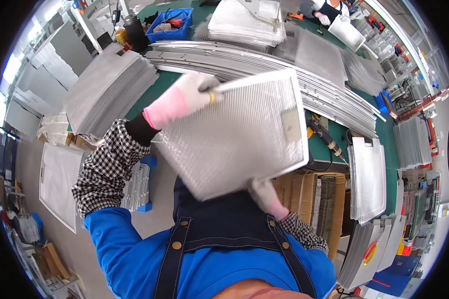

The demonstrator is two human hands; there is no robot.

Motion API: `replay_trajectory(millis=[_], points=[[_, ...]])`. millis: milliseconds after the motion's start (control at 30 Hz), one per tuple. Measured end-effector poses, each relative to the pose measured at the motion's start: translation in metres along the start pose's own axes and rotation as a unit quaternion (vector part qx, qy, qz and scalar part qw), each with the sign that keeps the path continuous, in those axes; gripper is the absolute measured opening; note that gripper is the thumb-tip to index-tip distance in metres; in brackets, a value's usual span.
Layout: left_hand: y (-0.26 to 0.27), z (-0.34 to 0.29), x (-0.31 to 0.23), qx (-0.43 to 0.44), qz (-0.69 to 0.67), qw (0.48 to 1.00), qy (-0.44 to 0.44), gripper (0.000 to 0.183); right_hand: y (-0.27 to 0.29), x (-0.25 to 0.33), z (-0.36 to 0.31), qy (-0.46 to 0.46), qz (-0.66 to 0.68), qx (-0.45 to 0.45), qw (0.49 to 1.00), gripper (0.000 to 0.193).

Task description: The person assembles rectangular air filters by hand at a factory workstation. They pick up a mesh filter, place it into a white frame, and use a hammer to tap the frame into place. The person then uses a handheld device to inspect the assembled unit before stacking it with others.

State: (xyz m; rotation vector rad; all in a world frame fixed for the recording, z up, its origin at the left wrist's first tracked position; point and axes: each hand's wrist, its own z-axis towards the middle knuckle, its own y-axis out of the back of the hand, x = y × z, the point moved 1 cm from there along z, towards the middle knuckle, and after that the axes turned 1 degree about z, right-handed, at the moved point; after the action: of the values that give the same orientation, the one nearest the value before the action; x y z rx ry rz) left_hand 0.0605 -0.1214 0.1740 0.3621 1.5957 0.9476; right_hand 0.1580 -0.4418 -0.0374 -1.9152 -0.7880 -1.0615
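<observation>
A silvery mesh panel [234, 134] is held tilted in front of my body, slightly blurred. White frame strip shows along its top, right and part of its lower edge, and a small pale rectangle sits near the right side. My left hand [187, 97], in a white glove with a pink cuff, grips the upper left edge, and something yellow shows at a finger. At the lower edge, my right hand [267, 194], gloved likewise and smeared by motion, holds the panel with its fingertips partly hidden behind it.
Long metal profiles [209, 55] lie across the green bench. Stacks of mesh sheets [107, 92] stand left, far and right. A power screwdriver [327, 139] lies right of the panel. Below it is an open cardboard box [336, 199]. A blue bin [170, 24] and a co-worker [329, 12] are beyond.
</observation>
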Motion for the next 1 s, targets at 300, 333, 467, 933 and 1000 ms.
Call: replay_trajectory(millis=[300, 333, 467, 933, 1000], points=[[-0.074, 0.024, -0.017, 0.132, -0.065, 0.988, -0.053, 0.033, 0.040, 0.206, -0.074, 0.061, -0.597, 0.256, 0.758, 0.036], [-0.076, 0.025, -0.029, 0.138, -0.050, 0.987, -0.064, 0.034, 0.031, 0.231, -0.060, 0.185, -0.590, 0.131, 0.775, 0.030], [-0.087, 0.040, -0.048, 0.154, -0.022, 0.983, -0.097, 0.032, 0.022, 0.261, 0.020, 0.278, -0.711, 0.066, 0.642, 0.029], [-0.089, 0.026, -0.041, 0.183, -0.049, 0.976, -0.107, 0.031, -0.017, 0.251, 0.057, 0.069, -0.721, 0.202, 0.660, 0.028], [-0.095, 0.026, -0.035, 0.216, -0.071, 0.968, -0.103, 0.027, -0.031, 0.252, 0.046, 0.023, -0.773, 0.181, 0.607, 0.030]])
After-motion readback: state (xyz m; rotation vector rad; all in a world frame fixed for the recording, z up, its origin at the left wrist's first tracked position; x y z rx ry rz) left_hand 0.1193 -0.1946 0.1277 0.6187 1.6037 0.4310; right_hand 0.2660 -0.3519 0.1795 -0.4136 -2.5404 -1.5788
